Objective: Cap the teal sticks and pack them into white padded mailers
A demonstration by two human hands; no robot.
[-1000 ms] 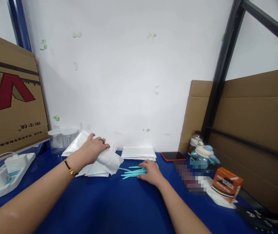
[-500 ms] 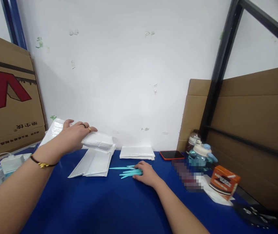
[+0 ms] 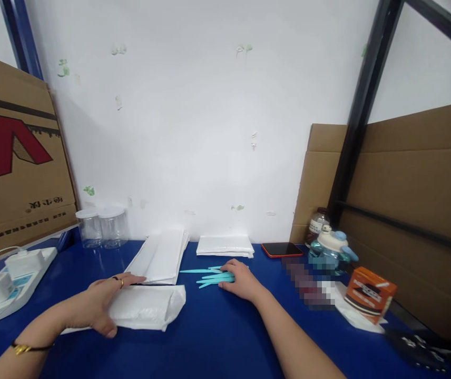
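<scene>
A folded white padded envelope (image 3: 146, 306) lies near the front of the blue table, to the left of the middle. My left hand (image 3: 105, 304) spans its left end, with the thumb at the near edge and the fingers along the far one. Just behind it, more white padded envelopes (image 3: 158, 258) lie flat in a stack. My right hand (image 3: 239, 280) is closed over one end of several thin turquoise plastic sticks (image 3: 208, 277), which lie on the table and point left. The fingertips partly cover them.
Folded white envelopes (image 3: 225, 245) and a phone (image 3: 282, 249) lie by the wall. Two clear jars (image 3: 113, 229) and a power strip (image 3: 31, 287) are on the left. Rightward stand a brown bottle (image 3: 315, 226), a teal bottle (image 3: 330, 252) and an orange box (image 3: 370, 293).
My left hand has brought the folded envelope down and nearer, onto the table, uncovering the jars and the stack behind. My right hand stays on the turquoise sticks.
</scene>
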